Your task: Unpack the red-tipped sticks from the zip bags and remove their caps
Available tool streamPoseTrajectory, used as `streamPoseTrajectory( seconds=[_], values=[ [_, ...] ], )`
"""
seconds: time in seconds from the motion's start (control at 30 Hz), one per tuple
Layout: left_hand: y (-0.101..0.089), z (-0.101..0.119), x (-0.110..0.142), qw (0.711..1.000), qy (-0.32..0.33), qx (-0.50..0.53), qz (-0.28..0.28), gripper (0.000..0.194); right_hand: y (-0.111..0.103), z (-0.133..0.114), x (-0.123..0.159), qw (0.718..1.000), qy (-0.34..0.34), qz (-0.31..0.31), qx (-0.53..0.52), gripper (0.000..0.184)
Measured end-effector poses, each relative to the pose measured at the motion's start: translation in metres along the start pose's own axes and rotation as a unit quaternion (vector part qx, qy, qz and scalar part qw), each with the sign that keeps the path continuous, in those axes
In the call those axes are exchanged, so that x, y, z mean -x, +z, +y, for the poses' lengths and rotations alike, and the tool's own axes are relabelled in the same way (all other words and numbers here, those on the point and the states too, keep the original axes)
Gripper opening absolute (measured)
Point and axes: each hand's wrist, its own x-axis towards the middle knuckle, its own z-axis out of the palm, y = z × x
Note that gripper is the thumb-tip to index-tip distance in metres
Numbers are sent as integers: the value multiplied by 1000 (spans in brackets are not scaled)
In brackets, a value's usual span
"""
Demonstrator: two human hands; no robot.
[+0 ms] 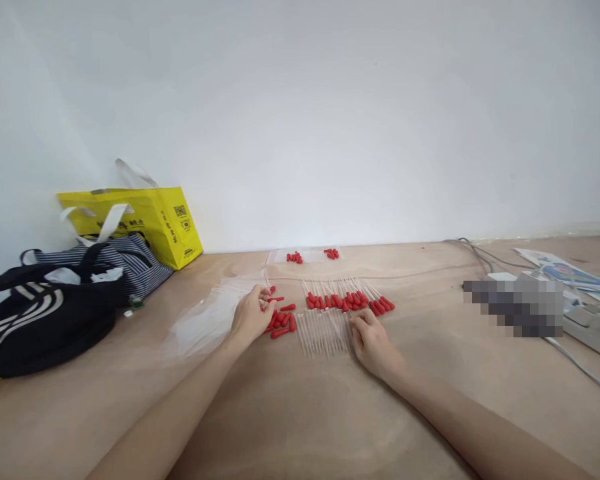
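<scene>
My left hand (251,313) rests on the brown table (300,413), fingers curled at a pile of loose red rubber bulbs (281,321); one bulb seems pinched at its fingertips. My right hand (371,341) lies beside a row of bare clear glass tubes (324,332), fingers bent and touching their right end. Beyond both hands lies a row of clear pipettes with red bulbs fitted (349,299). A clear plastic bag (206,317) lies flat to the left of my left hand.
Two small clumps of red bulbs (295,257) sit near the wall. A yellow bag (150,223), a striped bag (123,263) and a black bag (45,320) stand at the left. Cables, papers (565,270) and a white device (595,327) lie at the right.
</scene>
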Motion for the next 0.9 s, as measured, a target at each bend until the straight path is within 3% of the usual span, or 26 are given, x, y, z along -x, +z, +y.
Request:
streamPoseTrajectory(
  seconds=[0.1, 0.27, 0.47, 0.63, 0.77, 0.9],
  values=[
    [-1, 0, -17, 998, -10, -34, -45, 9, -2, -4, 0, 1000, 8, -17, -8, 19],
    [-1, 8, -28, 993, -14, -90, -75, 19, -6, -7, -1, 999, 22, -34, -12, 19],
    [20, 54, -32, 987, 33, -122, -100, 27, -17, -4, -4, 999, 35, -23, 12, 19],
    [43, 84, -37, 983, 28, -150, -98, 34, -25, -1, -6, 998, 21, 8, 56, 20],
    [49, 88, -42, 982, 11, -162, -96, 20, -27, 0, -7, 997, 22, 24, 70, 20],
    [38, 82, -42, 983, 16, -164, -78, 18, -28, 0, -7, 997, 17, 33, 65, 20]
  ],
)
